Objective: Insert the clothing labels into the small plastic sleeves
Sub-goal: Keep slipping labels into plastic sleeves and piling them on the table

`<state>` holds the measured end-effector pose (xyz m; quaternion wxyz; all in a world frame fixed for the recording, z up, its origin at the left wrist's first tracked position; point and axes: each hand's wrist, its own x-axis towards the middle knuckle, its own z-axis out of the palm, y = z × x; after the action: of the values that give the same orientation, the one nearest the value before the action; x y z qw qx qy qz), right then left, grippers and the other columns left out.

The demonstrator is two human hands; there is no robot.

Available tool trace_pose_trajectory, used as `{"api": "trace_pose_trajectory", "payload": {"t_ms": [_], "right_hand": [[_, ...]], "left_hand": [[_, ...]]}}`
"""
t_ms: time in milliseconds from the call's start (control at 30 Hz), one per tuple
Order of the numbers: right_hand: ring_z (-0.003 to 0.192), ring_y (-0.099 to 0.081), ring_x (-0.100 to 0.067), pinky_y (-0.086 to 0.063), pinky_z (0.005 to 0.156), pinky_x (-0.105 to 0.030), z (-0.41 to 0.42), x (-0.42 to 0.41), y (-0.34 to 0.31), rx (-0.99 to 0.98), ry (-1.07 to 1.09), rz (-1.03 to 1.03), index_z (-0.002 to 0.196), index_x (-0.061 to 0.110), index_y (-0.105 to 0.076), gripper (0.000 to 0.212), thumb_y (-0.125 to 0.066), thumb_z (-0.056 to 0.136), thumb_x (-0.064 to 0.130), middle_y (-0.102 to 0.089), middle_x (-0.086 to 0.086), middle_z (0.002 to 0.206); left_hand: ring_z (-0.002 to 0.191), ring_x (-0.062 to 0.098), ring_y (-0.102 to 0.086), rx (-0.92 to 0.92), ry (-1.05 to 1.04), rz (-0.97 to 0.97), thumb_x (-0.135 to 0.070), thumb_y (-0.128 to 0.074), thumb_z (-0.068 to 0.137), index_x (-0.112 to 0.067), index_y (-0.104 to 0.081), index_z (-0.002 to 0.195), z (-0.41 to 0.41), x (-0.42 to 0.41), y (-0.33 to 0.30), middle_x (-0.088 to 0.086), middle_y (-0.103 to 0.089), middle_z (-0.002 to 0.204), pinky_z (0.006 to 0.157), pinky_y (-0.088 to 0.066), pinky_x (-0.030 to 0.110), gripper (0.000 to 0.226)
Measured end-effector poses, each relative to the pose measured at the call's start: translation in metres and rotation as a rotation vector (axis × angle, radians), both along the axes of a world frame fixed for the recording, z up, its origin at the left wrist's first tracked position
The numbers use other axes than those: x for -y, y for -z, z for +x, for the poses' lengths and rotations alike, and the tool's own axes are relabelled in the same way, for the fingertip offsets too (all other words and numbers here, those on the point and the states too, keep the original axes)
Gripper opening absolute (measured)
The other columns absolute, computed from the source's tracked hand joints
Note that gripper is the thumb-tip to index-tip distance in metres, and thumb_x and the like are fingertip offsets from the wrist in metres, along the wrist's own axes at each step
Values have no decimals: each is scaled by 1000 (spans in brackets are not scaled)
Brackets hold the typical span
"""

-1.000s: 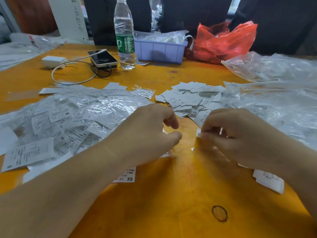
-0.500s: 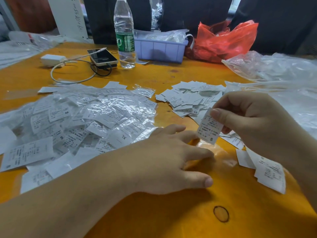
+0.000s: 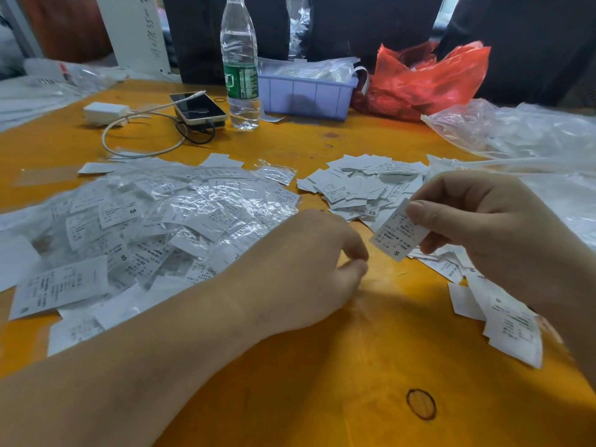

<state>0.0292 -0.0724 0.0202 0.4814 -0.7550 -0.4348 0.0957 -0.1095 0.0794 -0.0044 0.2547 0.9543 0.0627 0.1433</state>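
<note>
My right hand (image 3: 483, 227) pinches a white clothing label (image 3: 398, 233) marked S between thumb and fingers, held above the table. My left hand (image 3: 306, 266) rests on the orange table (image 3: 322, 382) just left of the label. Its thumb and forefinger are curled together on the edge of a clear plastic sleeve (image 3: 387, 275) that barely shows against the wood. A heap of sleeved labels (image 3: 161, 217) lies to the left. Loose labels (image 3: 364, 185) are piled beyond my hands, and a few more labels (image 3: 512, 330) lie under my right wrist.
At the back stand a water bottle (image 3: 240, 69), a phone (image 3: 198, 108) with charger and cable (image 3: 106, 112), a lilac bin (image 3: 306, 95) and a red bag (image 3: 422, 79). Large clear bags (image 3: 532, 137) cover the right side.
My left hand went from lying flat with spread fingers to a curled pinch, and drew slightly back left. My right hand lifted the S label a little higher.
</note>
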Motion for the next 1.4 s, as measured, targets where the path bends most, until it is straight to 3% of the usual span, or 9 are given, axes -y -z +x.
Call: {"api": "trace_pose_trajectory", "payload": {"t_ms": [67, 133, 167, 333, 567, 867, 1067, 1200, 1400], "right_hand": [[74, -67, -30, -58, 61, -29, 1, 0, -2, -139, -41, 22, 75, 8, -69, 26, -68, 75, 34, -73, -6, 76], [74, -66, -30, -56, 58, -27, 2, 0, -3, -329, -105, 72, 71, 4, -64, 26, -82, 67, 23, -71, -10, 74], [74, -66, -27, -56, 58, -27, 3, 0, -4, -416, -135, 102, 70, 5, -63, 21, -80, 68, 15, -69, -11, 73], [70, -67, -21, -56, 57, -28, 3, 0, -7, -645, -231, 117, 68, 8, -63, 9, -67, 65, 15, -65, -13, 77], [85, -69, -24, -56, 68, -28, -7, -3, 1, -519, -352, -69, 76, 1, -67, 16, -67, 74, 17, -68, -22, 98], [75, -68, -23, -55, 65, -30, -9, -2, 0, -462, -315, -49, 72, 0, -65, 19, -67, 74, 19, -69, -11, 75], [75, -66, -24, -55, 66, -34, -8, -2, 1, -431, -270, -11, 70, 4, -67, 17, -69, 72, 21, -67, -10, 73], [75, -66, -24, -54, 63, -31, -7, -2, 1, -440, -294, 12, 71, 1, -64, 24, -71, 69, 24, -67, -12, 75], [68, -64, -18, -50, 60, -21, -12, -1, -2, -415, -468, -104, 70, 5, -69, 10, -64, 76, 12, -66, -8, 67]], "left_hand": [[93, -5, -50, 89, -80, -62, -32, -62, 89, -29, -72, 90, -1, -3, -3, -20, -64, 90, 77, -36, 4, 10], [88, -5, -54, 156, -132, -146, -28, -67, 86, -29, -71, 85, -2, -4, -5, -21, -64, 81, 76, -40, 5, 5], [85, -5, -57, 181, -142, -197, -25, -70, 84, -29, -71, 84, -2, -4, -7, -20, -65, 78, 74, -42, 7, 4], [75, 1, -64, 222, -110, -396, -16, -73, 82, -30, -68, 89, -3, -4, -11, -14, -70, 78, 68, -52, 18, 17], [74, 14, -68, 242, -64, -581, -20, -74, 83, -31, -64, 94, -3, -4, -16, -7, -72, 83, 67, -55, 32, 18], [71, 20, -66, 289, -106, -570, -22, -66, 91, -30, -63, 91, -2, -7, -15, -4, -72, 77, 67, -54, 38, 9], [62, 3, -62, 223, -103, -576, -29, -62, 93, -30, -60, 99, 0, -10, -12, -6, -71, 76, 64, -55, 25, 6], [71, 3, -64, 60, -48, -663, -53, -66, 82, -32, -57, 106, 1, -10, -10, -7, -72, 85, 71, -52, 27, 33], [85, 14, -68, -25, 121, -673, -25, -65, 75, -34, -61, 110, -2, -8, -11, -8, -71, 88, 74, -57, 37, 36]]}}
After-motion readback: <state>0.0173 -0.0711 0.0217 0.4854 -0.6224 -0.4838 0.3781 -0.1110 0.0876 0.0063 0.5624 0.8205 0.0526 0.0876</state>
